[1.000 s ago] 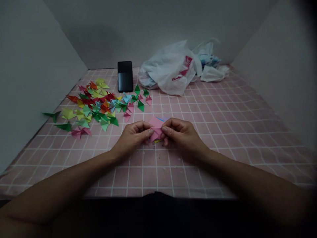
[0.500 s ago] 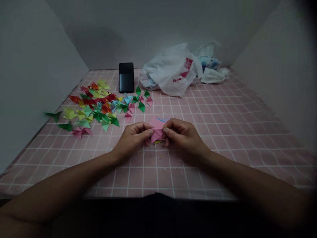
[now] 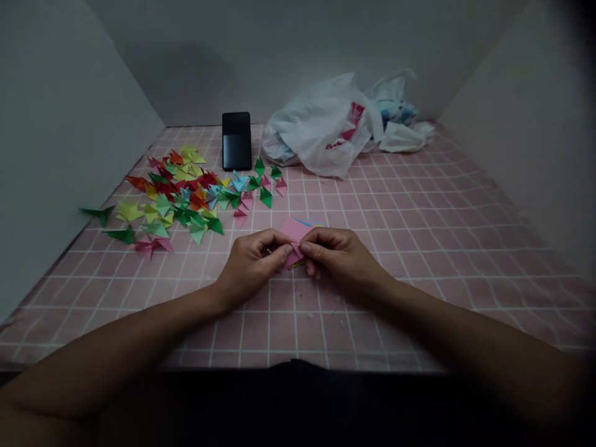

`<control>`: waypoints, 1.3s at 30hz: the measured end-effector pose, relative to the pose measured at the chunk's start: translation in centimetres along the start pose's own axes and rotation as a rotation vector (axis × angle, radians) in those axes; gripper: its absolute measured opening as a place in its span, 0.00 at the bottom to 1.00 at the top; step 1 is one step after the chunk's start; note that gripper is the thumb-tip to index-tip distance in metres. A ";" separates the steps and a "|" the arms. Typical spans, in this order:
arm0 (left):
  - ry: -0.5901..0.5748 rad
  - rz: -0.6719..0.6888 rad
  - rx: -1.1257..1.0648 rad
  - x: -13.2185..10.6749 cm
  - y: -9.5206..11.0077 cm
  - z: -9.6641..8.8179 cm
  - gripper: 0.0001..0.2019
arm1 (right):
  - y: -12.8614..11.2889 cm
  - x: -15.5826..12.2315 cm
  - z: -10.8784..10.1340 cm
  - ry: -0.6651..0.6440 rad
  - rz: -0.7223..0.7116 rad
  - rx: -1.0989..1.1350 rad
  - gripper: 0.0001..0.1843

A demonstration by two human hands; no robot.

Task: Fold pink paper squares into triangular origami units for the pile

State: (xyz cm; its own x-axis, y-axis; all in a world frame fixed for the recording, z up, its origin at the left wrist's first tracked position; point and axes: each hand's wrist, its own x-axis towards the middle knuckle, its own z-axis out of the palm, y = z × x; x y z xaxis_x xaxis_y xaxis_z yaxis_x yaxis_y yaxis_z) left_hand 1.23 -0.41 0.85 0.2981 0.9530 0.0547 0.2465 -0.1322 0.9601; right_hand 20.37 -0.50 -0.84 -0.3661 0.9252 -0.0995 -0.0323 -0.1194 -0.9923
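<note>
my left hand [image 3: 251, 264] and right hand [image 3: 342, 257] pinch the light, easily creased pink origami paper [image 3: 294, 231] at its folds.

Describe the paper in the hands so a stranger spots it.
On the pink grid mat, right of the paper triangles, the left hand and right hand meet. The pink paper between them is it: held, and larger than the loose triangles.

A folded pink origami sheet [image 3: 294, 230] is sitting pinched between the left hand [image 3: 250, 266] and right hand [image 3: 342, 258], a blue edge showing along its far side.
</note>
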 end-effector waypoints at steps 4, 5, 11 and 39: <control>-0.040 -0.119 -0.179 0.0 0.2 0.0 0.08 | -0.4 -0.2 0.0 0.024 -0.076 -0.100 0.11; -0.048 -0.130 -0.201 0.0 0.2 0.0 0.08 | -0.5 -0.3 0.0 0.027 -0.089 -0.126 0.11; -0.094 -0.124 -0.231 0.3 0.0 -0.1 0.08 | -0.6 -0.3 -0.1 0.047 -0.136 -0.256 0.10; -0.028 -0.150 -0.079 0.5 -0.3 -0.1 0.07 | -0.3 -0.1 0.0 0.060 -0.044 -0.149 0.14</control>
State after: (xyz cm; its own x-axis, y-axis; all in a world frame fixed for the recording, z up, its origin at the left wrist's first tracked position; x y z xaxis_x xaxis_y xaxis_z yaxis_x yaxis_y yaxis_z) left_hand 1.20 0.17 0.66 0.2890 0.9524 -0.0973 0.2169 0.0339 0.9756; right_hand 20.43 -0.56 -0.56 -0.3114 0.9487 -0.0551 0.0932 -0.0272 -0.9953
